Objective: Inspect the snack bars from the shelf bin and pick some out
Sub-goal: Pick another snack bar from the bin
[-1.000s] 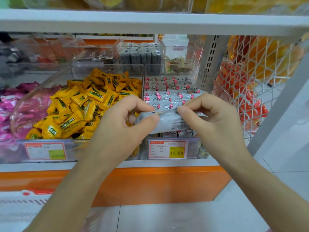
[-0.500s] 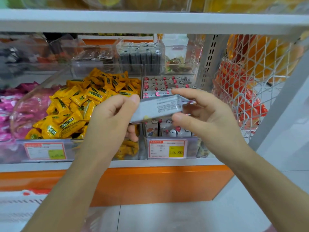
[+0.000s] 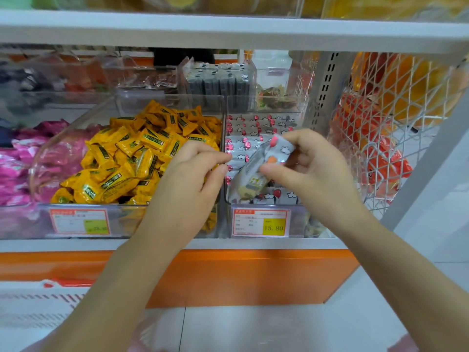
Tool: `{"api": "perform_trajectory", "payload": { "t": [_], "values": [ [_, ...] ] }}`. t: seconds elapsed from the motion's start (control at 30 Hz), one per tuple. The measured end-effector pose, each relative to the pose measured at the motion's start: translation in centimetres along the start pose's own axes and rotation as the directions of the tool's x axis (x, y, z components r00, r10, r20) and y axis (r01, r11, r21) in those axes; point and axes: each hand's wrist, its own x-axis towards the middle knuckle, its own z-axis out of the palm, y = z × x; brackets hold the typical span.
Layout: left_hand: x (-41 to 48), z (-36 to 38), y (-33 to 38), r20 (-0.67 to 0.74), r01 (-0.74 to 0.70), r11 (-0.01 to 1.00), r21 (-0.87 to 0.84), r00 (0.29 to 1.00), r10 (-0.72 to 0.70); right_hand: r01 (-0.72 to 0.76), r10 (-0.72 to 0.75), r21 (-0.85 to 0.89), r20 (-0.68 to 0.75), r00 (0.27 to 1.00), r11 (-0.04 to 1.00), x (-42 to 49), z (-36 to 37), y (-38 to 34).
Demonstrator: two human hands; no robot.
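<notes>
Snack bar (image 3: 256, 171) pinched in the right hand, left hand curled beside it

The right hand (image 3: 312, 174) grips one silver-white bar printed with clouds and red marks. Its thumb (image 3: 274, 171) presses across the front of the wrapper near the middle, and the curled fingers (image 3: 299, 138) close round the upper end from behind. The bar is tilted: its top end pokes out just past the fingertips, and its lower end hangs down and to the left of the thumb.

The left hand (image 3: 190, 184) is just beside the bar and apart from it. Its fingers are curled in, with the thumb tip close under the forefinger tip, and nothing shows between them.

Behind and below the right fingers is the clear shelf bin (image 3: 298, 219), filled with rows of stacked bars (image 3: 251, 146) in the same wrapper. The held bar's lower end hangs over the front row. A price tag (image 3: 261, 223) reading 15.80 is on the bin's front wall, under the right thumb.

Beyond the left knuckles is a heap of yellow sweets (image 3: 132, 158) in the neighbouring bin, with pink packets (image 3: 20, 168) further out on that side. A white wire basket (image 3: 380, 123) of orange packs stands outward of the right hand.
</notes>
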Motion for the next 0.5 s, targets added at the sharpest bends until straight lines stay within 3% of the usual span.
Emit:
{"api": "perform_trajectory", "payload": {
  "t": [0.23,0.33,0.5],
  "values": [
    [0.2,-0.1,-0.1,0.001,0.012,1.0,-0.017,1.0,-0.012,0.184,-0.131,-0.421,0.152,0.98,0.888,0.0,2.3,0.0],
    [0.3,0.0,-0.3,0.001,0.02,0.999,-0.029,1.0,-0.02,0.217,-0.166,-0.476,0.148,0.975,0.852,0.2,2.4,0.2],
    [0.7,0.0,-0.5,0.017,0.021,0.999,-0.032,1.0,-0.02,0.312,-0.159,-0.599,0.294,0.942,0.737,0.1,3.0,0.6]
  ]
}}
